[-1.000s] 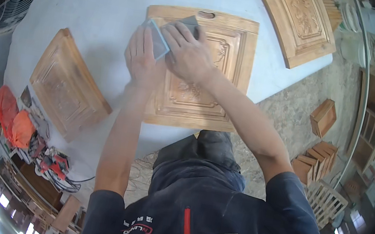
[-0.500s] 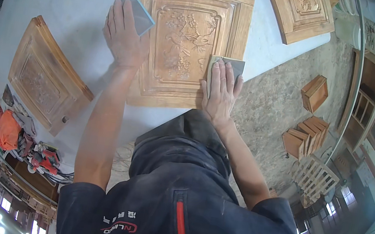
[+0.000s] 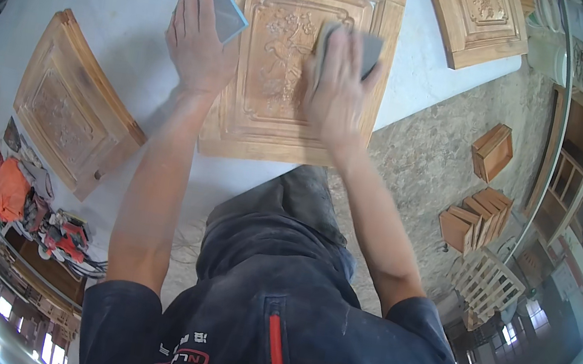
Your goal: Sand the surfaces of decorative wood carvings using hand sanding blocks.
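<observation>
A carved wooden panel (image 3: 282,36) with an oval handle slot at its far edge lies on the pale table covering in front of me. At its left edge, my left hand (image 3: 199,53) grips a grey sanding pad with a blue rim (image 3: 228,13), which rests against the frame. Over the right side of the carving, my right hand (image 3: 338,86) presses a grey sanding sponge (image 3: 371,51) to the wood. Motion smears its fingers, and they hide part of the sponge.
Stacked carved panels (image 3: 70,113) lie left, another panel (image 3: 477,21) far right. Orange and red cloths (image 3: 10,189) and tools sit at the table's lower left. Right, the concrete floor (image 3: 416,164) holds wooden drawers (image 3: 492,153), a slatted crate (image 3: 487,281) and a wooden cabinet (image 3: 577,162).
My right hand has slid the sanding sponge away from me, from the panel's lower right edge up onto the carving. My left hand stays at the panel's left edge with its pad.
</observation>
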Available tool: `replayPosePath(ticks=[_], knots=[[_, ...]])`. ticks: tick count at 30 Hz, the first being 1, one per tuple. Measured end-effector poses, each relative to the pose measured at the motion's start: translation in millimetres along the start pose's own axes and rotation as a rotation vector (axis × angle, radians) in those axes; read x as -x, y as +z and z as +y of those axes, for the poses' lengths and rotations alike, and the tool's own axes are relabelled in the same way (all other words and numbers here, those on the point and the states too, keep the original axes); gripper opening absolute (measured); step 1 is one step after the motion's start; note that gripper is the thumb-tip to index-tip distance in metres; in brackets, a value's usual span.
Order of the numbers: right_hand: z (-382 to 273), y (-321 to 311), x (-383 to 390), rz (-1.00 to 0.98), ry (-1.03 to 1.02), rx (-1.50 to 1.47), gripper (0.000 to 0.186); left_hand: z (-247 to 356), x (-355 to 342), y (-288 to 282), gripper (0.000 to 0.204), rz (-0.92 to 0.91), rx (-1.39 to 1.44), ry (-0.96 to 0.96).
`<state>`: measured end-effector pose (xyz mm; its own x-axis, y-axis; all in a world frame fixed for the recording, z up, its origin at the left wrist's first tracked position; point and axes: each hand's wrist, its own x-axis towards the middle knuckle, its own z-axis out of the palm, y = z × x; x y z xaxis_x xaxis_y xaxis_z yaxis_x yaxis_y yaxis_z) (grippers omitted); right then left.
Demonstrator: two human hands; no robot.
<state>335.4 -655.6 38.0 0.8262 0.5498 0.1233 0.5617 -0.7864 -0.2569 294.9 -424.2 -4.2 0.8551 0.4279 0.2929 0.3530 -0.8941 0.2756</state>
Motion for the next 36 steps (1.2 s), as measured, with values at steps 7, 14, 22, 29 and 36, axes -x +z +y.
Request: replayPosePath(ticks=[7, 14, 22, 29, 36], knots=[[5, -8, 8, 0.023, 0.050, -0.043, 0.062, -1, -6, -2, 0.083, 0.005, 0.045, -0.008], [15, -17, -20, 0.009, 0.021, -0.127, 0.066, -1, -9, 3, 0.086, -0.006, 0.031, -0.015], [24, -14, -36, 0.022, -0.127, 0.053, 0.052, -8, -10, 4, 0.084, 0.010, 0.054, -0.021], [21, -5, 42, 0.026, -0.063, -0.075, 0.053, 21, -27, -19, 0.070, 0.090, 0.451, 0.041], [-84, 13, 96, -0.028, 0.037, 0.014, 0.064, -15, -24, 9, 0.070, 0.041, 0.297, -0.018]])
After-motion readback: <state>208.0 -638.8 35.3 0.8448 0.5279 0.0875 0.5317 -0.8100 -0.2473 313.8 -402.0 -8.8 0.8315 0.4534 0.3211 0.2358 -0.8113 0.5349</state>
